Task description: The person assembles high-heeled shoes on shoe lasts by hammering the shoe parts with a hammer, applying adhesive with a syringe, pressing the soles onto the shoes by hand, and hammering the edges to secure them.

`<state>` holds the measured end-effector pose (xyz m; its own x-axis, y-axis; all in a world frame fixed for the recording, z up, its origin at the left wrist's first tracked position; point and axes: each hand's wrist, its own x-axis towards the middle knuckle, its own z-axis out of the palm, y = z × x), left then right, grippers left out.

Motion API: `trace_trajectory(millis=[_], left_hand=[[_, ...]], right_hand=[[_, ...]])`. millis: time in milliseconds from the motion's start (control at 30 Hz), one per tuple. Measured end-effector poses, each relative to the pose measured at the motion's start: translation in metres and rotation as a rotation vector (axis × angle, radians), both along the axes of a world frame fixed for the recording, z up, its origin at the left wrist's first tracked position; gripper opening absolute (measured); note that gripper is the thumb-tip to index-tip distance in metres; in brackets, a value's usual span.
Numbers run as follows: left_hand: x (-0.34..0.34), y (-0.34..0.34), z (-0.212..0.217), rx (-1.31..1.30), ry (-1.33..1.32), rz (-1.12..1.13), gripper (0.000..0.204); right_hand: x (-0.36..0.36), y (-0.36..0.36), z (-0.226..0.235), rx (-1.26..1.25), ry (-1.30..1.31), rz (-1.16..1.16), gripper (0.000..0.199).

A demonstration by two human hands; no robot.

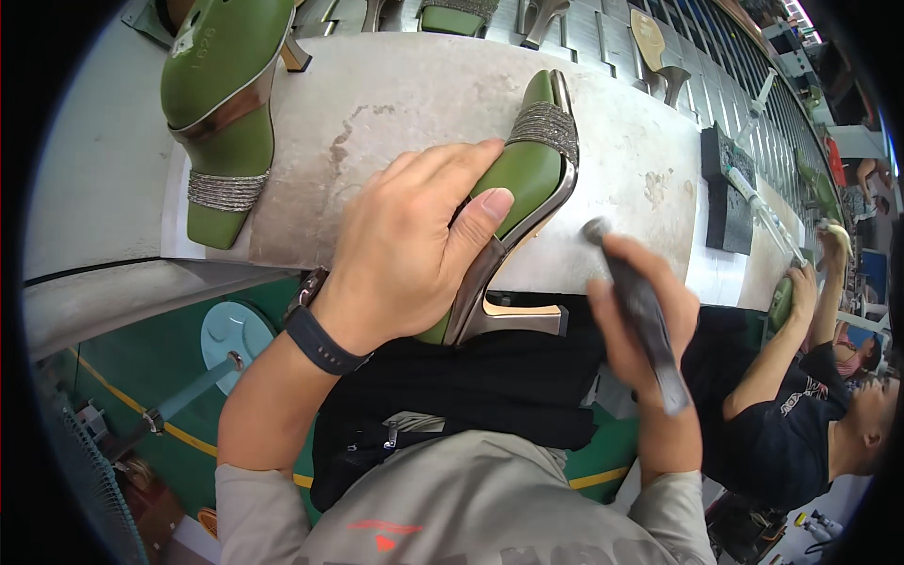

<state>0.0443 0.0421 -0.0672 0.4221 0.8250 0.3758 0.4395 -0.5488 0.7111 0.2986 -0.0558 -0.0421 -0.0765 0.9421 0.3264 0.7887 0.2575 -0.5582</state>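
A high-heeled sandal (527, 184) lies on its side at the front of the worktable. It has a green last inside, a band of glittering strands near the toe and a metallic brown heel that points right. My left hand (400, 245) is closed over the last's rear part, thumb along its upper side. My right hand (645, 301) grips a dark hammer (650, 330), somewhat smeared by motion. Its round metal face is a short way right of the sandal, apart from it, while the flat tapered end points down toward my forearm.
A matching sandal (221, 122) stands at the left of the worktable (414, 85). More shoes and heels (544, 24) rest on the slatted conveyor behind. At right are a black block (727, 188), a syringe (753, 202) and a co-worker (791, 414) holding a green piece.
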Motion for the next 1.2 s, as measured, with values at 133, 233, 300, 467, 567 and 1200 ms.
trace_trajectory(millis=[133, 233, 300, 467, 567, 1200], left_hand=[[-0.002, 0.001, 0.009, -0.037, 0.023, -0.028, 0.043], [-0.002, 0.002, 0.007, -0.039, 0.007, -0.033, 0.041], [-0.002, 0.003, 0.007, -0.040, 0.005, -0.033, 0.041], [-0.002, 0.004, 0.005, -0.021, -0.003, -0.031, 0.042], [-0.001, 0.003, 0.007, -0.028, -0.002, -0.024, 0.043], [-0.001, 0.001, 0.010, -0.017, 0.040, 0.005, 0.040]], right_hand=[[-0.025, -0.009, 0.015, 0.123, 0.113, 0.161, 0.045], [-0.033, -0.002, 0.009, 0.152, 0.172, 0.244, 0.047], [-0.036, -0.001, 0.008, 0.091, 0.169, 0.261, 0.048], [-0.035, 0.008, 0.017, 0.033, 0.143, 0.292, 0.047], [-0.036, 0.014, 0.016, 0.037, 0.183, 0.327, 0.046], [-0.045, 0.024, 0.039, -0.065, -0.008, 0.378, 0.043]])
